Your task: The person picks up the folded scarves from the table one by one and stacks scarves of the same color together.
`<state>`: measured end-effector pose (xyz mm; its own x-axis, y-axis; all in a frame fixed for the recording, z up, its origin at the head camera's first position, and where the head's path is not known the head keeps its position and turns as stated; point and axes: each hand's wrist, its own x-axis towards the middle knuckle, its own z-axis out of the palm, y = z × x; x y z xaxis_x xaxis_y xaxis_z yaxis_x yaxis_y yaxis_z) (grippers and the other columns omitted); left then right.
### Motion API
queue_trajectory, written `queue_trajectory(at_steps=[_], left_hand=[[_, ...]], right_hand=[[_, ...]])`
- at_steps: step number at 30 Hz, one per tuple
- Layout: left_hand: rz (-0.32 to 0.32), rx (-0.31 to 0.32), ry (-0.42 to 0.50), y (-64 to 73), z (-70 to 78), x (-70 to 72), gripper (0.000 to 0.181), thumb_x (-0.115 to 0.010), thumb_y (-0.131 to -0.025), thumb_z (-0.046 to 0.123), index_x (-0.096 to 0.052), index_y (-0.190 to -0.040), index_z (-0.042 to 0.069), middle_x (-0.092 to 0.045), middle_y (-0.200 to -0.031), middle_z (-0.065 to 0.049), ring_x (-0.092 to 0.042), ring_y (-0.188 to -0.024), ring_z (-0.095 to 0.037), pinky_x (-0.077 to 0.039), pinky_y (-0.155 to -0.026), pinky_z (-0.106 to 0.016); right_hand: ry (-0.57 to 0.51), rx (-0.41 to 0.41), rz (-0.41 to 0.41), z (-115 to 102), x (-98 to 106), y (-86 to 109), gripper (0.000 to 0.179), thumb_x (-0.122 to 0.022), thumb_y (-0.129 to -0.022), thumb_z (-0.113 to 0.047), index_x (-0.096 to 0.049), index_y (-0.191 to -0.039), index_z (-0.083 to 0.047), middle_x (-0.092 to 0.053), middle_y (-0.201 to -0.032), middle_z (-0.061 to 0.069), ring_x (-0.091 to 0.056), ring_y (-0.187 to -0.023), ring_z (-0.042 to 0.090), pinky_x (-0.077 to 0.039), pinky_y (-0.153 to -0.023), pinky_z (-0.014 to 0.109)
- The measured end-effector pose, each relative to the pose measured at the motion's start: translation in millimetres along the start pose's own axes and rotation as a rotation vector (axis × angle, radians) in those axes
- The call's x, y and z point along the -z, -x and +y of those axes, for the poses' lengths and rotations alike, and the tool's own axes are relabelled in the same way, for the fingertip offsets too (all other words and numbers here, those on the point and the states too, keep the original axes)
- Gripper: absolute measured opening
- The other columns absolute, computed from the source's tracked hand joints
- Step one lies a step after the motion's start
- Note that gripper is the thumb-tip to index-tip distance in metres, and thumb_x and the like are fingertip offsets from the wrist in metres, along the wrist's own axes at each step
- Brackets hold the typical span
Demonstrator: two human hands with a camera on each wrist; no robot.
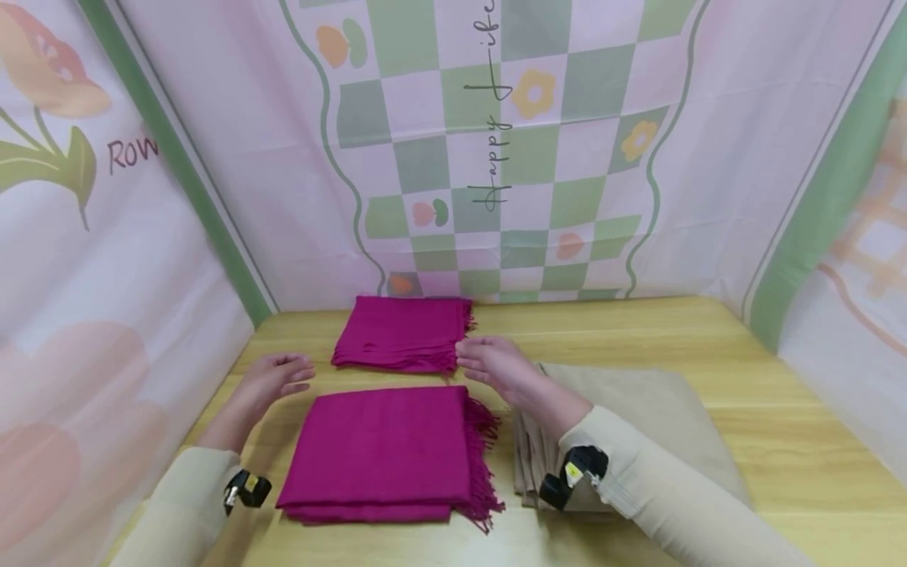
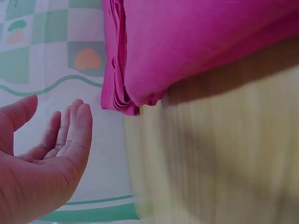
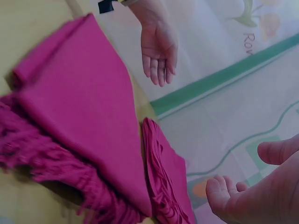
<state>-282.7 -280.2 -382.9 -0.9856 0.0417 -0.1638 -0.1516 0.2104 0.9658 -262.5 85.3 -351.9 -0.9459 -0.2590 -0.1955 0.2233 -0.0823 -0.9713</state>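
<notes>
Two folded magenta scarves with fringed ends lie on the wooden table. The nearer scarf (image 1: 386,453) is larger in view, its fringe (image 1: 484,465) on the right side. Behind it, close to the back curtain, sits the farther scarf (image 1: 404,331). My left hand (image 1: 271,379) hovers left of both, holding nothing, fingers relaxed. On the other side my right hand (image 1: 499,366) is raised by the farther scarf's right edge, its fingers extended and holding nothing. In the right wrist view, both hands appear apart from the scarves, the left hand (image 3: 160,51) with its palm showing.
A folded beige cloth (image 1: 645,425) lies on the right of the table (image 1: 801,449), partly behind my right forearm. Printed curtains (image 1: 283,189) enclose the table at the back and on both sides.
</notes>
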Motion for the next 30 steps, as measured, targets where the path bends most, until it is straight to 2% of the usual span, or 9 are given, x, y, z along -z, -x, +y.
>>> queue_trajectory(at_steps=[5, 12, 18, 19, 21, 22, 24, 26, 30], left_hand=[[0.02, 0.004, -0.018, -11.3, 4.0, -4.2, 0.051, -0.049, -0.103, 0.014, -0.032, -0.137, -0.019, -0.038, -0.139, -0.036, -0.048, -0.126, -0.038, -0.046, -0.097, -0.037], [0.06, -0.006, -0.053, -29.0, 9.2, -7.2, 0.047, -0.048, -0.103, 0.013, -0.035, -0.136, -0.018, -0.041, -0.138, -0.034, -0.059, -0.113, -0.026, -0.045, -0.099, -0.038], [0.073, -0.007, -0.071, -43.5, 10.7, -9.7, 0.047, -0.047, -0.102, 0.014, -0.036, -0.135, -0.018, -0.038, -0.141, -0.035, -0.045, -0.127, -0.041, -0.043, -0.1, -0.041], [0.072, -0.009, -0.077, -45.0, 11.2, -10.2, 0.047, -0.047, -0.102, 0.014, -0.036, -0.135, -0.019, -0.038, -0.141, -0.035, -0.044, -0.128, -0.042, -0.043, -0.1, -0.042], [0.076, 0.001, -0.082, -49.2, 11.5, -11.0, 0.046, -0.047, -0.102, 0.013, -0.037, -0.134, -0.018, -0.038, -0.141, -0.035, -0.042, -0.128, -0.044, -0.042, -0.101, -0.043], [0.079, 0.006, -0.089, -51.1, 11.6, -11.3, 0.046, -0.046, -0.102, 0.013, -0.037, -0.134, -0.018, -0.038, -0.141, -0.035, -0.042, -0.128, -0.044, -0.042, -0.101, -0.043], [0.093, 0.022, -0.097, -56.0, 11.6, -12.1, 0.047, -0.047, -0.102, 0.012, -0.037, -0.135, -0.019, -0.038, -0.142, -0.034, -0.042, -0.128, -0.044, -0.041, -0.102, -0.043], [0.113, 0.045, -0.101, -62.0, 10.7, -12.8, 0.047, -0.049, -0.101, 0.012, -0.037, -0.136, -0.018, -0.038, -0.142, -0.033, -0.043, -0.128, -0.043, -0.04, -0.103, -0.042], [0.134, 0.073, -0.161, -70.9, 8.7, -13.0, 0.051, -0.055, -0.099, 0.017, -0.04, -0.136, -0.016, -0.04, -0.142, -0.032, -0.046, -0.126, -0.041, -0.042, -0.102, -0.04]], right_hand=[[-0.018, -0.014, 0.05, -3.4, -3.0, -23.2, 0.05, -0.049, -0.101, -0.01, -0.031, -0.14, 0.016, -0.04, -0.142, 0.03, -0.038, -0.133, 0.041, -0.035, -0.108, 0.043], [-0.043, -0.044, 0.161, -6.0, -9.4, -49.8, 0.052, -0.052, -0.099, -0.009, -0.032, -0.14, 0.016, -0.041, -0.142, 0.031, -0.04, -0.132, 0.039, -0.035, -0.108, 0.042], [-0.053, -0.069, 0.275, -5.9, -11.7, -68.1, 0.05, -0.057, -0.097, -0.006, -0.038, -0.137, 0.015, -0.043, -0.138, 0.033, -0.042, -0.131, 0.039, -0.036, -0.107, 0.041], [-0.048, -0.066, 0.301, -5.5, -11.5, -71.0, 0.048, -0.058, -0.096, -0.006, -0.041, -0.136, 0.015, -0.049, -0.133, 0.032, -0.049, -0.125, 0.037, -0.039, -0.105, 0.038], [-0.016, -0.059, 0.358, -2.9, -11.3, -76.9, 0.042, -0.06, -0.094, -0.006, -0.049, -0.129, 0.013, -0.061, -0.11, 0.025, -0.063, -0.098, 0.026, -0.049, -0.091, 0.03], [0.007, -0.056, 0.387, -1.1, -11.1, -80.1, 0.038, -0.061, -0.093, -0.007, -0.052, -0.124, 0.012, -0.062, -0.096, 0.018, -0.063, -0.082, 0.019, -0.051, -0.08, 0.025], [0.053, -0.055, 0.444, 2.9, -10.8, -86.2, 0.031, -0.063, -0.091, -0.008, -0.057, -0.115, 0.009, -0.053, -0.075, 0.004, -0.049, -0.056, 0.009, -0.045, -0.058, 0.02], [0.091, -0.05, 0.491, 7.4, -10.5, -92.5, 0.027, -0.065, -0.09, -0.009, -0.059, -0.109, 0.008, -0.043, -0.067, -0.001, -0.036, -0.048, 0.006, -0.035, -0.048, 0.02], [0.14, -0.043, 0.545, 14.2, -10.3, -101.3, 0.03, -0.066, -0.088, -0.01, -0.06, -0.111, 0.009, -0.044, -0.076, 0.003, -0.038, -0.055, 0.011, -0.036, -0.05, 0.024]])
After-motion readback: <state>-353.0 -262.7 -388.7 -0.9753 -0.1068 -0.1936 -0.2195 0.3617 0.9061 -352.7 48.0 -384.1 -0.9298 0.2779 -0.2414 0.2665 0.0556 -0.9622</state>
